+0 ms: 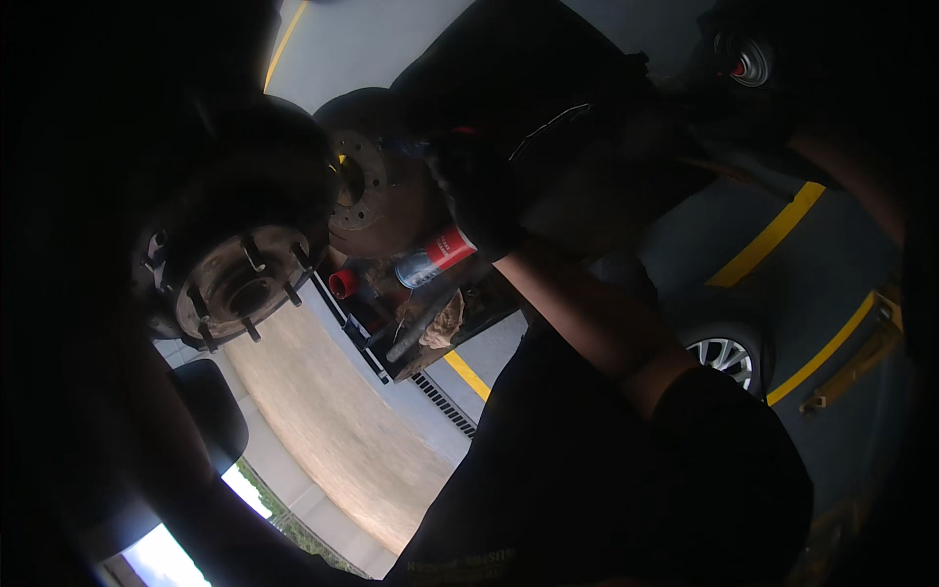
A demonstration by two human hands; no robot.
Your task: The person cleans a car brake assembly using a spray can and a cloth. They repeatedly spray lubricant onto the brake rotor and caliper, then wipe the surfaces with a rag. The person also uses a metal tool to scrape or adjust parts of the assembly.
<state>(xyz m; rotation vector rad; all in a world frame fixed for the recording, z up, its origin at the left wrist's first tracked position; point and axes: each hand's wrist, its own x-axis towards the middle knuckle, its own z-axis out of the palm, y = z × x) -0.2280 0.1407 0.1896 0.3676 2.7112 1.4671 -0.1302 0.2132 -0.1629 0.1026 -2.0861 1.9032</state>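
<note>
My right hand [477,191], in a dark glove, reaches in beside a brake disc [367,196]. Its fingers look closed around something, with a bit of blue and red showing near them; deep shadow hides what it is. Just below the hand a red, white and blue can [435,258] lies tilted on a cluttered tray [406,367]. A wheel hub [245,284] with several protruding studs is at the left. My left forearm [186,440] runs up toward the hub's side, its hand lost in the dark.
A red cap-like piece [342,284] and a crumpled tan rag [445,321] are on the tray. At the right, another person's forearm [851,181] reaches in. Beyond are a car wheel [722,360], yellow floor lines [768,235] and a floor drain grate [443,403].
</note>
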